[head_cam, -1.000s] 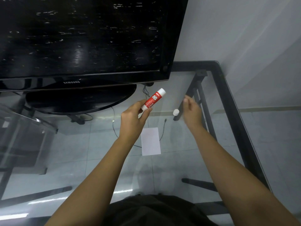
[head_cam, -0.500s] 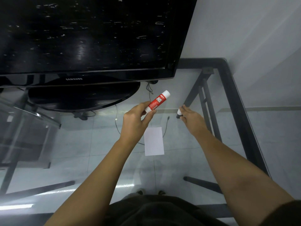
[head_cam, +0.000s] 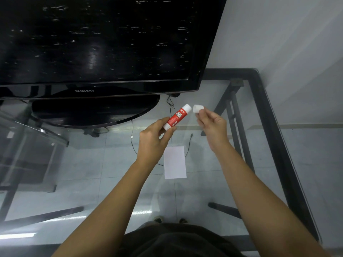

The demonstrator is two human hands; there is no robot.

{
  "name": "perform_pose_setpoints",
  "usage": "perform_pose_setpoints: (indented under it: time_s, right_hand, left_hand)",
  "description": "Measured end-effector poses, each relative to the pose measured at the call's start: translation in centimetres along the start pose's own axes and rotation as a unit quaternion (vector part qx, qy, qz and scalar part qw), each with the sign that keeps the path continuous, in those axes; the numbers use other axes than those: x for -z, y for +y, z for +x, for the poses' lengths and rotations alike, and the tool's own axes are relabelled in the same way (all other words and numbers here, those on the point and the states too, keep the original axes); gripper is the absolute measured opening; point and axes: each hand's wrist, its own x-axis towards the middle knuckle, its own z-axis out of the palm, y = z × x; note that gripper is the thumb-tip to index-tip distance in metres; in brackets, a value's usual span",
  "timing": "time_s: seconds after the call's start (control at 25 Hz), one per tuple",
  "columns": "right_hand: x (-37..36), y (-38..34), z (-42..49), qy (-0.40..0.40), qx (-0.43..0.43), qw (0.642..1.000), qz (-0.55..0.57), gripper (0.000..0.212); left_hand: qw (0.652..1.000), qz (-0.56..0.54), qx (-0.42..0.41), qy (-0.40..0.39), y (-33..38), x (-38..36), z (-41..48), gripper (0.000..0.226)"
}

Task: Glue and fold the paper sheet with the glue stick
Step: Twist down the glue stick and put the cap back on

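Observation:
My left hand (head_cam: 155,139) grips the lower end of a red and white glue stick (head_cam: 177,116), which tilts up and to the right above the glass table. My right hand (head_cam: 213,125) pinches the small white cap (head_cam: 197,109) between its fingertips, just to the right of the stick's upper end and apart from it. A small white paper sheet (head_cam: 175,162) lies flat on the glass below and between both hands.
A large black television (head_cam: 100,43) on an oval stand (head_cam: 92,114) fills the back left of the glass table. The table's black frame (head_cam: 274,138) runs along the right edge beside a grey wall. Cables and a tiled floor show through the glass.
My right hand has lifted the white cap off the glass and brought it up beside the top of the glue stick. My left hand has kept the stick nearly still.

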Motion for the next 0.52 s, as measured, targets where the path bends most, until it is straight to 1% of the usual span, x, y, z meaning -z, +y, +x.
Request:
perform_pose_setpoints:
  time_s: [0.04,0.08,0.12,0.28,0.44,0.52]
  right_hand:
    - [-0.3,-0.5,-0.6,-0.017,0.0,0.998,0.056,0.02]
    - [-0.5,-1.1,-1.1,-0.03,0.005,0.996,0.083,0.018]
    - [-0.5,-1.5,-1.5,-0.04,0.014,0.995,0.086,0.019]
    - [-0.2,-2.2,-1.6,-0.044,0.046,0.998,0.024,0.028]
    - [0.4,-3.0,-0.9,-0.053,0.081,0.994,-0.058,0.029]
    - [0.8,-3.5,-0.5,-0.075,0.099,0.986,-0.11,0.029]
  left_hand:
    - [1.0,0.001,-0.003,0.0,0.1,0.0,0.0,0.041]
    - [1.0,0.002,-0.008,0.0,0.1,0.0,-0.1,0.041]
    - [1.0,0.002,-0.012,-0.001,0.3,0.0,-0.1,0.041]
    - [0.999,0.004,-0.032,-0.006,0.7,0.2,0.2,0.042]
    - [0.998,0.033,-0.057,-0.021,0.8,0.6,0.5,0.042]
    - [0.995,0.043,-0.076,-0.037,0.7,0.9,0.9,0.043]
